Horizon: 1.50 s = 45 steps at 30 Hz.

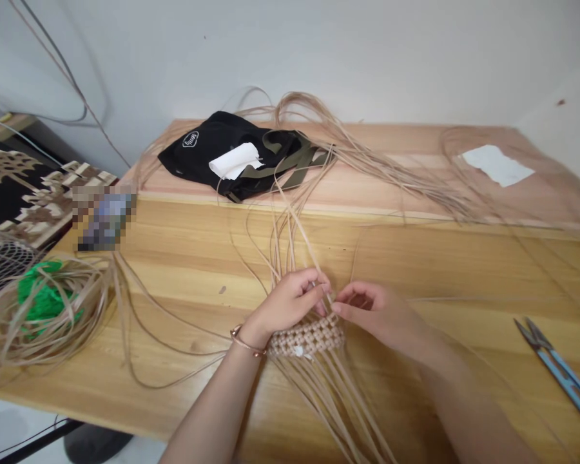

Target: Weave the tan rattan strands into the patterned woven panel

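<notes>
A narrow woven piece (307, 339) of beige strips lies on the wooden table, with loose strips (326, 399) fanning toward me and others running away to the back. At its far right corner both my hands meet. My left hand (299, 293), with a bracelet on the wrist, pinches a beige strip between thumb and fingers just above the weave. My right hand (367, 306) has thumb and index finger closed at the same corner, on a strip by the edge of the weave. The fingertips partly hide the strip ends there.
Blue-handled thread snips (555, 370) lie at the right. A coil of strips (96, 293) with green material (46, 296) sits at the left. Behind are a black bag (198, 158), white paper (497, 164) and a long bundle of strips (391, 171). A pixelated item (109, 219) rests at the left edge.
</notes>
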Each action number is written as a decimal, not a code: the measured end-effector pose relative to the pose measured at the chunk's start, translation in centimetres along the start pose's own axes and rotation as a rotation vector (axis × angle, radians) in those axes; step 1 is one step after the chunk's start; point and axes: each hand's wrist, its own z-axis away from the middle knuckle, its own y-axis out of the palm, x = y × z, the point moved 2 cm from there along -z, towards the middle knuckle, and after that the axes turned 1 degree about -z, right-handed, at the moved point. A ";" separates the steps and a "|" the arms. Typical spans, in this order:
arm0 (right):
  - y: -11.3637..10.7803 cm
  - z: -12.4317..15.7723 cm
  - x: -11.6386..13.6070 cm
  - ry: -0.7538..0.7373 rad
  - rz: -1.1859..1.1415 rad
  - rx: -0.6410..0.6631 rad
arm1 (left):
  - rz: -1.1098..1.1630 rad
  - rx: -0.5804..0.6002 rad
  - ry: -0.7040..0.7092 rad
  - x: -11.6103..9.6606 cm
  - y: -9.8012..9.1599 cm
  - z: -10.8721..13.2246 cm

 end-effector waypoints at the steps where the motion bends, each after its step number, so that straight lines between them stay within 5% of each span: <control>1: 0.0 -0.3 0.0 0.030 -0.014 0.023 | 0.003 0.001 -0.007 0.1 0.1 -0.1; 7: -0.4 -1.8 -0.8 0.095 -0.305 0.212 | -0.002 0.010 -0.025 0.6 0.3 -0.3; 12: -0.7 -2.1 -1.3 0.079 -0.311 0.333 | 0.016 0.021 -0.048 0.6 0.2 -0.4; 20: -1.4 -1.6 -1.4 0.114 -0.120 0.153 | 0.050 0.024 -0.057 0.7 0.1 -0.4; 27: -3.2 -1.2 -3.1 0.028 0.065 0.275 | 0.063 0.029 -0.025 1.1 0.0 -0.5; 32: -2.6 0.3 -0.2 -0.202 0.359 0.192 | 0.069 0.031 -0.019 1.1 0.0 -0.4; 37: -0.8 0.8 2.3 -0.121 0.492 0.007 | 0.054 0.031 -0.002 0.9 0.1 -0.5; 45: -0.8 -0.6 1.8 -0.187 0.520 0.222 | 0.021 0.036 0.043 0.9 0.1 -0.6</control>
